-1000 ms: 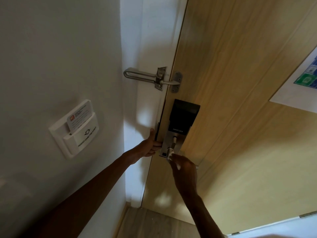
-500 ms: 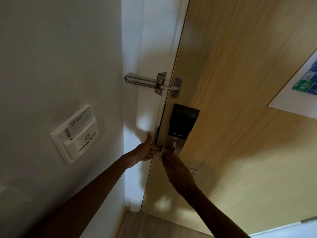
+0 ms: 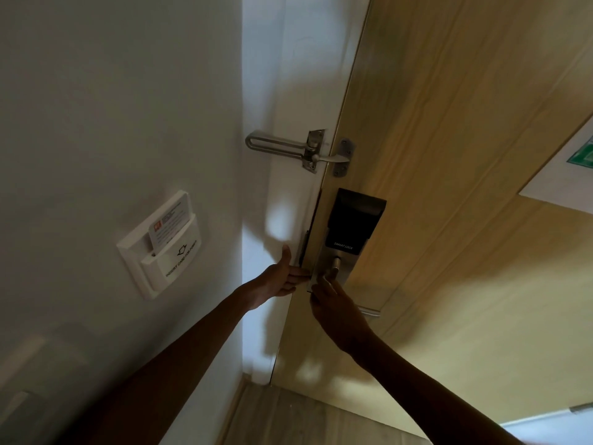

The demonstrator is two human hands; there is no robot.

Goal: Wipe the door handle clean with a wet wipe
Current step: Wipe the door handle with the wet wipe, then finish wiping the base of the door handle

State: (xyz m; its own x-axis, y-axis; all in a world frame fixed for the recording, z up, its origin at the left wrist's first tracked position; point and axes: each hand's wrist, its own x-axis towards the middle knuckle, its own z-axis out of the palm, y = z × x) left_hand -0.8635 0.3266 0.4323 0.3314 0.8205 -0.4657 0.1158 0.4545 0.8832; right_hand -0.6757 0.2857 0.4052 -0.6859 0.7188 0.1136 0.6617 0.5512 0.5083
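Observation:
The metal door handle [image 3: 369,312] sits under a black smart lock [image 3: 356,220] on the wooden door [image 3: 449,139]. Only its right tip and its stem show. My right hand [image 3: 337,313] lies over the handle with its back towards me. A pale bit of the wet wipe [image 3: 329,277] shows at its fingertips, and the remainder is hidden under the hand. My left hand [image 3: 279,281] rests against the door's edge beside the lock plate, thumb pointing up, holding nothing.
A metal swing-bar latch [image 3: 288,149] bridges the white frame and the door above the lock. A white key-card holder [image 3: 163,248] with a card in it juts from the wall on the left. A printed notice [image 3: 571,175] hangs on the door at right. Wooden floor [image 3: 305,419] lies below.
My right hand has slid left and up along the handle towards the stem, uncovering the handle's right tip. My left hand has stayed at the door's edge. The view has tilted slightly.

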